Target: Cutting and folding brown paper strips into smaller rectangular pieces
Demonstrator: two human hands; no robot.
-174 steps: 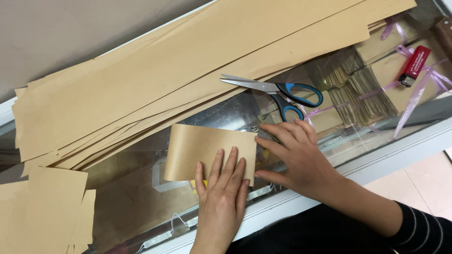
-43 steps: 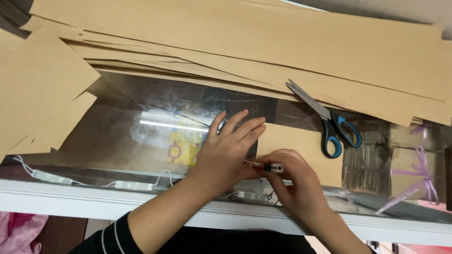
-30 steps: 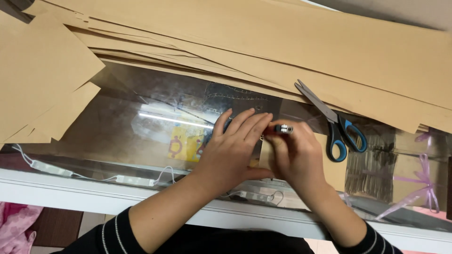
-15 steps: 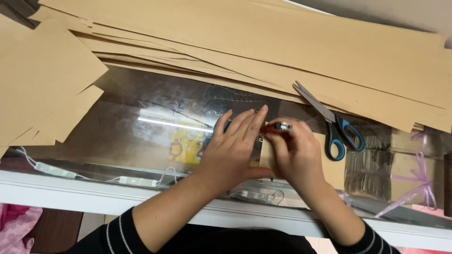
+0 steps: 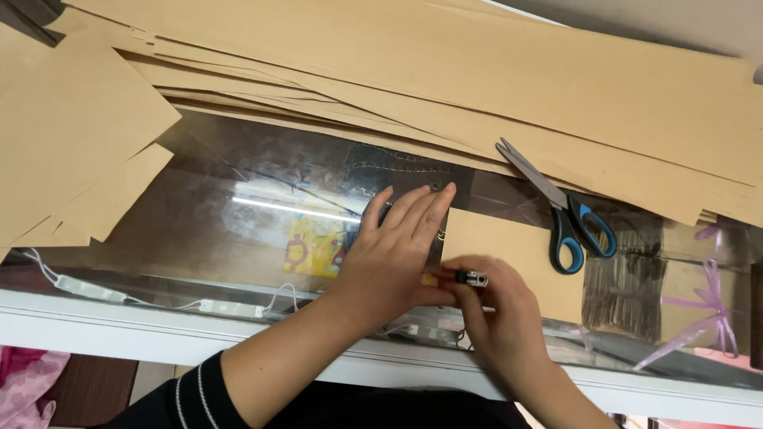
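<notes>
- Head view: my left hand (image 5: 393, 254) lies spread flat, pressing the brown paper piece (image 5: 520, 254) onto the glass counter (image 5: 238, 230).
- My right hand (image 5: 497, 314) pinches a small cutter (image 5: 465, 277) (blade hidden) at the paper's near edge, just beside my left thumb.
- Risk, I judge: the paper sliding on the glass, or the cutter nicking that thumb.
- Scissors (image 5: 560, 210) lie beyond the grip.
</notes>
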